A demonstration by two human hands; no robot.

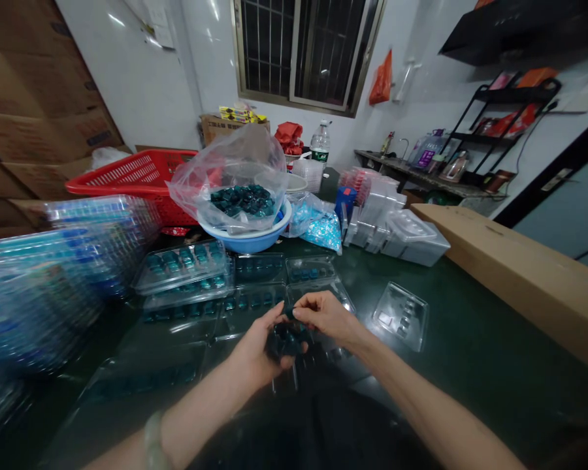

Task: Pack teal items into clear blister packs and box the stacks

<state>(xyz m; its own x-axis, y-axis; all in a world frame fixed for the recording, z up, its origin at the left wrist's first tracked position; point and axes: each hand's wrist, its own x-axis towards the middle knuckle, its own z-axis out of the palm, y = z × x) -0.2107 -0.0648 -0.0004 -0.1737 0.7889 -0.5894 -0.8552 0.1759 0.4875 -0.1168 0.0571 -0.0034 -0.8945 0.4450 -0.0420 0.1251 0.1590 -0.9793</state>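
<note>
Window (301, 55): dark and barred, at 12 o'clock on the pale wall I see through the head camera.
Desk (490, 346): dark green and glossy, with a long cardboard box (519, 261) at 2 o'clock from the hands.
Blue basin (255, 244): at 11 o'clock, a clear bag inside it with more teal pieces (245, 201).
Trays (252, 320): clear, set close together from 9 to 12 o'clock, several carrying rows of teal; another tray (409, 297) sits apart at 3.
Left hand (259, 349): cupped, fingers curled under a palmful of dark pieces (287, 341).
Right hand (328, 316): thumb and forefinger pinched on what I take for one small piece (289, 314), by the left thumb.
Palmful step: I judge it as picking out single pieces.
Next move: calls for a light pinch and a level left palm, lest pieces spill.
</note>
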